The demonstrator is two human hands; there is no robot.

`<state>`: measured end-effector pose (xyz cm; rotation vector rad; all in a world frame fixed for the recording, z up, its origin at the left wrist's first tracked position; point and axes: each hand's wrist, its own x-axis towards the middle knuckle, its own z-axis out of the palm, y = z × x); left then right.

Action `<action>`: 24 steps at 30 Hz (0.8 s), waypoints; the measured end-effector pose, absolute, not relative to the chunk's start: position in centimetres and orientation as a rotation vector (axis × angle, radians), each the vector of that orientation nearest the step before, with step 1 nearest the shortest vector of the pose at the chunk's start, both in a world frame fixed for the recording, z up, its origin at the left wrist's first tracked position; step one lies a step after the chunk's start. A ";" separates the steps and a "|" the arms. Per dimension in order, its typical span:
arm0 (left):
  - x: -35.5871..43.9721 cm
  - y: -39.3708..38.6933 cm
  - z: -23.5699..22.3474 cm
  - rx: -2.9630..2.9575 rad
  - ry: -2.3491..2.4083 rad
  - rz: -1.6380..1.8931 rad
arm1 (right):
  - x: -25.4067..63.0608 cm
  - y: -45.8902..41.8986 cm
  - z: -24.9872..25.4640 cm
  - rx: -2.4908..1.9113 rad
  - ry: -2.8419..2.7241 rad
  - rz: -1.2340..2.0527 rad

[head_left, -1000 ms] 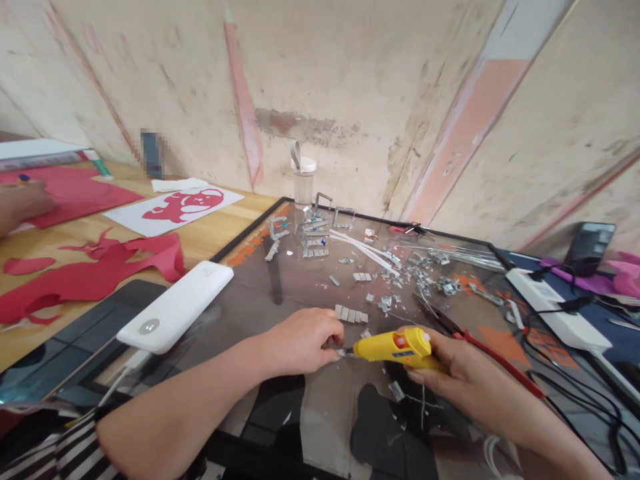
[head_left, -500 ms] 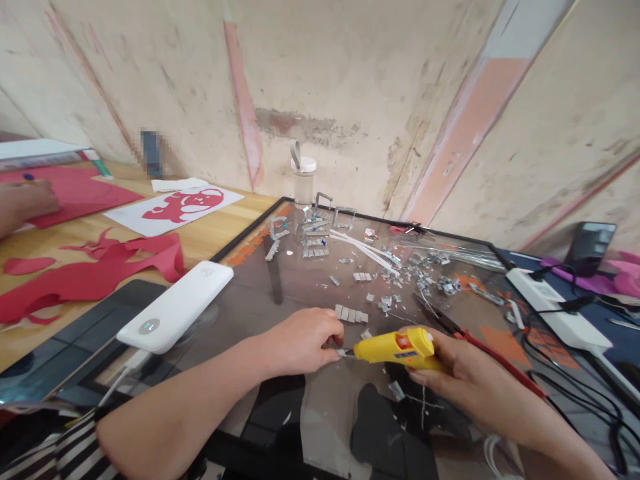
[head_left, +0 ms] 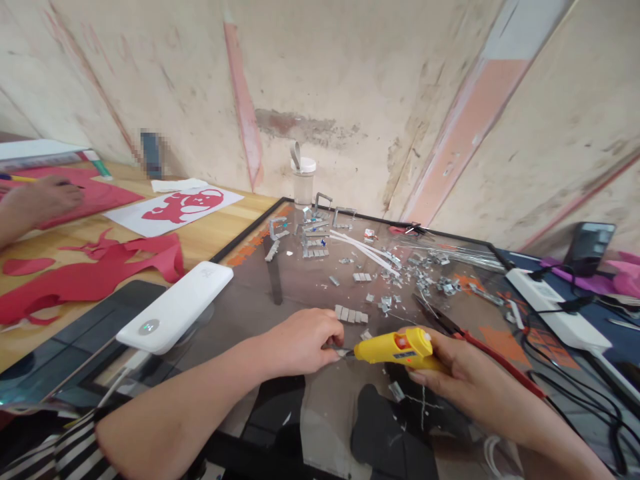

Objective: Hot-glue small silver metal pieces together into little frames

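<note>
My right hand (head_left: pixel 453 377) is wrapped round a yellow glue gun (head_left: pixel 395 348), nozzle pointing left. The nozzle tip meets a small silver piece (head_left: pixel 341 351) pinched in the fingers of my left hand (head_left: pixel 303 341), just above the glass sheet (head_left: pixel 280 287). A short row of silver pieces (head_left: pixel 351 315) lies right behind my hands. Several more silver bits (head_left: pixel 425 280) and small metal frames (head_left: pixel 315 230) are scattered farther back on the glass.
A white power bank (head_left: pixel 175 305) lies left of my arm. Red-handled scissors (head_left: pixel 470 340) lie to the right, by a white power strip (head_left: pixel 555 313) and black cables. A clear jar (head_left: pixel 303 180) stands at the wall. Another person's hand (head_left: pixel 35 203) works red paper (head_left: pixel 90 273).
My hands and the glue gun have stayed in place. The other person's hand at far left has shifted to the right over the red paper.
</note>
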<state>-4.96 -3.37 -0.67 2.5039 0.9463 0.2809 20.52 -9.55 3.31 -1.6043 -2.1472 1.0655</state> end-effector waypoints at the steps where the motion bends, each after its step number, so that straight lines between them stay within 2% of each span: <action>1: -4.9 -3.4 -0.7 2.503 0.949 0.281 | 20.5 -9.5 3.3 -1.609 -2.151 1.053; 9: -4.9 -3.4 -0.7 2.508 0.949 0.276 | 20.6 -9.5 3.3 -1.600 -2.110 1.041; 17: -5.0 -3.4 -0.7 2.502 0.943 0.284 | 21.2 -9.2 3.0 -1.508 -1.958 1.187; 24: -5.0 -3.5 -0.4 2.465 0.961 0.260 | 23.3 -9.0 3.0 -1.482 -1.572 1.185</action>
